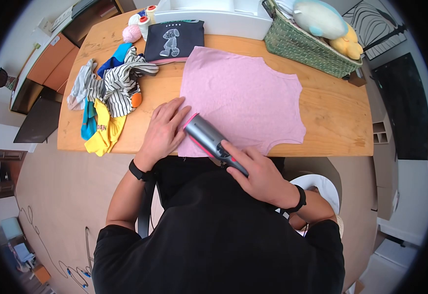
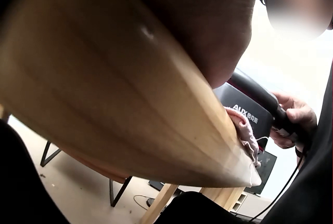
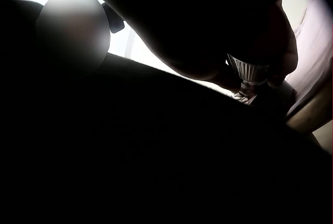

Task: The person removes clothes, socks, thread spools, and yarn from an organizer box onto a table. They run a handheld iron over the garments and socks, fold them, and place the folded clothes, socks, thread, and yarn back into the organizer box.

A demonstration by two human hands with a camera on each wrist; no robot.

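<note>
A pink sleeveless top (image 1: 243, 93) lies spread on the wooden table, its lower left part at the front edge. My right hand (image 1: 260, 176) grips the handle of a grey and pink handheld device (image 1: 206, 134), whose wide end lies over the top's left side. That device also shows in the left wrist view (image 2: 260, 91), with my right hand (image 2: 296, 117) around it. My left hand (image 1: 165, 127) rests with fingers extended on the top's left edge, beside the device's wide end. The right wrist view is mostly dark, with pink cloth (image 3: 315, 52) at its right.
Striped, yellow and blue clothes (image 1: 118, 88) are heaped at the left of the table (image 1: 341, 117). Behind are a folded dark garment (image 1: 174, 41), thread spools (image 1: 144, 27), a white box (image 1: 214, 22) and a green basket (image 1: 302, 51) holding plush toys.
</note>
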